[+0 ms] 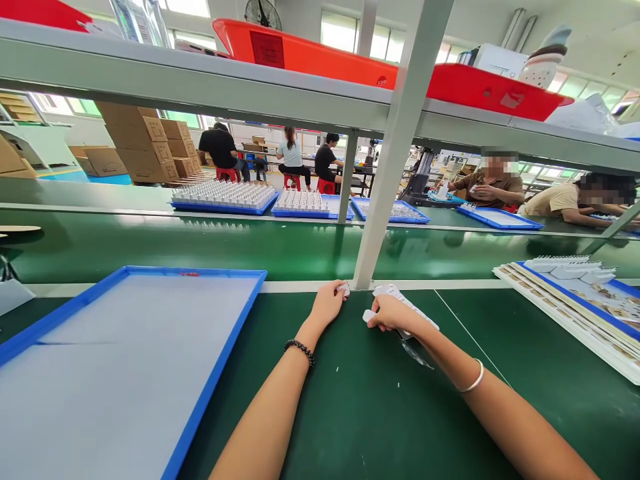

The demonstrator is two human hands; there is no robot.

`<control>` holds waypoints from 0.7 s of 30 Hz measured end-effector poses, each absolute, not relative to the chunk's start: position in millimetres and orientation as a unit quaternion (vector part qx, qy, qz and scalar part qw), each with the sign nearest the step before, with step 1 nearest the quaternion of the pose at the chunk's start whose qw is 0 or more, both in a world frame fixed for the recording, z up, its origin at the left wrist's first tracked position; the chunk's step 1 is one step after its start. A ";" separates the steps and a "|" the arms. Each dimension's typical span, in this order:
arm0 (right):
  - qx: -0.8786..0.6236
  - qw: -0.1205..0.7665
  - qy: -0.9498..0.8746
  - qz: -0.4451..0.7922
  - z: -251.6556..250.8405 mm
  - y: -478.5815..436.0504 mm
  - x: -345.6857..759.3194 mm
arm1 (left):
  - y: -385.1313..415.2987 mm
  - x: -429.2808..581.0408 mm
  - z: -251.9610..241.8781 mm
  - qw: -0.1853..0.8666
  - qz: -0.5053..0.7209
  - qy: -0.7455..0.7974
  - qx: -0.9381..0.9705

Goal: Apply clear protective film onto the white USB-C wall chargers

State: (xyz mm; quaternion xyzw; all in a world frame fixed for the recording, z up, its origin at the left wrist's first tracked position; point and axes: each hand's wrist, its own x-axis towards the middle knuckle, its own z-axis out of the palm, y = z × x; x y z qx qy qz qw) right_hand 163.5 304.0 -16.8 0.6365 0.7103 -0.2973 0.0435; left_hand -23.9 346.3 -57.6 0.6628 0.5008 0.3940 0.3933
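Note:
My left hand (329, 301), with a dark beaded bracelet at the wrist, is closed on a small white plastic part (344, 289) near the foot of the pale post. A second small white part (369, 316) is pinched in my right hand (391, 312), whose wrist wears a light bangle. Just behind and under that hand lies a long white piece (419, 313), partly covered by it; its kind is unclear. A strip of clear plastic (416, 353) rests on the green table (360, 413) below the right hand.
A blue-rimmed tray (227, 347) with a pale lining fills the left. Stacked trays with white parts (575, 293) stand at right. A post (387, 167) rises ahead, under a shelf with red bins (310, 53). Trays of white parts (225, 195) and several people are beyond.

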 end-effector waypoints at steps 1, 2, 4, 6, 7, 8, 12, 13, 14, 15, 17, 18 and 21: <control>0.636 0.045 0.711 -0.298 -18.1 305.0 164.1 | 346.3 -24.0 -57.8 0.391 0.393 0.502 0.663; 0.635 0.047 0.711 -0.298 -19.1 305.8 164.5 | 346.3 -24.1 -58.0 0.389 0.393 0.503 0.664; 0.633 0.051 0.713 -0.298 -19.6 306.6 164.7 | 346.3 -24.4 -58.1 0.387 0.394 0.503 0.665; 0.632 0.052 0.714 -0.297 -18.4 306.1 164.1 | 346.3 -24.8 -58.0 0.386 0.394 0.502 0.666; 0.633 0.050 0.714 -0.294 -17.4 305.3 163.5 | 346.3 -25.0 -57.9 0.386 0.394 0.502 0.666; 0.635 0.047 0.714 -0.291 -16.0 304.3 162.6 | 346.3 -25.2 -57.8 0.387 0.394 0.501 0.666; 0.649 0.032 0.715 -0.258 -7.8 299.3 158.0 | 346.8 -26.0 -57.3 0.390 0.391 0.498 0.668; 0.652 0.029 0.717 -0.247 -5.5 298.0 156.8 | 346.9 -26.1 -57.1 0.392 0.390 0.497 0.668; 0.653 0.026 0.720 -0.235 -3.2 296.7 155.6 | 347.0 -26.2 -56.9 0.394 0.389 0.497 0.668; 0.652 0.023 0.724 -0.224 -1.0 295.3 154.5 | 346.9 -26.3 -56.7 0.395 0.389 0.496 0.668; 0.649 0.018 0.732 -0.206 2.5 292.3 152.6 | 346.6 -26.6 -56.1 0.395 0.390 0.496 0.668; 0.648 0.016 0.735 -0.199 3.8 290.6 151.7 | 346.3 -26.7 -55.8 0.395 0.391 0.496 0.668; 0.650 0.015 0.738 -0.181 6.8 286.0 149.4 | 345.7 -27.0 -55.3 0.392 0.394 0.495 0.668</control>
